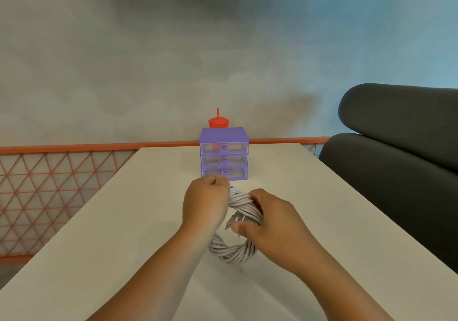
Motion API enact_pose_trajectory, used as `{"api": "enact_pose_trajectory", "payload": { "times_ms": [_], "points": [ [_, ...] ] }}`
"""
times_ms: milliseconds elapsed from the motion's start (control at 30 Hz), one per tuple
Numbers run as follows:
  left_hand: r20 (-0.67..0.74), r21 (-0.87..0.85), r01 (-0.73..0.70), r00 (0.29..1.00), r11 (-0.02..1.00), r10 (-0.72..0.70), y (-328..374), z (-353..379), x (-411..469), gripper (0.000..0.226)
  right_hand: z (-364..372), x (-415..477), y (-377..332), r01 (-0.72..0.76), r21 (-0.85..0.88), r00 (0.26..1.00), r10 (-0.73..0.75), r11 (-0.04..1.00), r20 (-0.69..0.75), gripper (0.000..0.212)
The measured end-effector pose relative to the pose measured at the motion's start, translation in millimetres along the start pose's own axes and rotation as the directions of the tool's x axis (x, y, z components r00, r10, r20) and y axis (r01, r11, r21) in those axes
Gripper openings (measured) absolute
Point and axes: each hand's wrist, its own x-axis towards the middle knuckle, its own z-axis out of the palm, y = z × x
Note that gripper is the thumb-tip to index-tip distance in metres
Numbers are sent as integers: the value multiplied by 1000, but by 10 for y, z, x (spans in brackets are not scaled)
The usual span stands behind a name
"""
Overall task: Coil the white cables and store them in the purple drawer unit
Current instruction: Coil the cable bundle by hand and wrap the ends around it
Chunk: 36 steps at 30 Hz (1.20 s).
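Both hands hold the white cable coil [235,252] at the near middle of the desk [309,197]; I cannot tell whether its lower edge rests on the top. The right hand [270,218] wraps its fingers round the coil's right side, with the thumb beside a plug end that is hard to make out. The left hand [207,201] is curled tight on the loop's far left, hiding that stretch and its own fingertips. Just beyond stands the purple drawer unit [223,153], all three drawers closed, half hiding a red cup [218,122]. A dark sofa [396,159] is cut off at the right.
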Motion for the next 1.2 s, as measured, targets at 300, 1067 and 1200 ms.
{"api": "enact_pose_trajectory", "payload": {
  "times_ms": [300,1067,1200],
  "points": [
    [-1,75,-173,985,982,174,-99,50,-31,48,55,210,239,-229,361,960,149,904,237,17],
    [206,-452,-73,961,889,184,-214,-48,-50,35,139,250,366,-343,881,932,-1,326,363,24],
    [267,-521,-53,938,852,222,-213,-32,-71,40,142,213,363,-470,873,877,-43,131,479,36]
  ]
}}
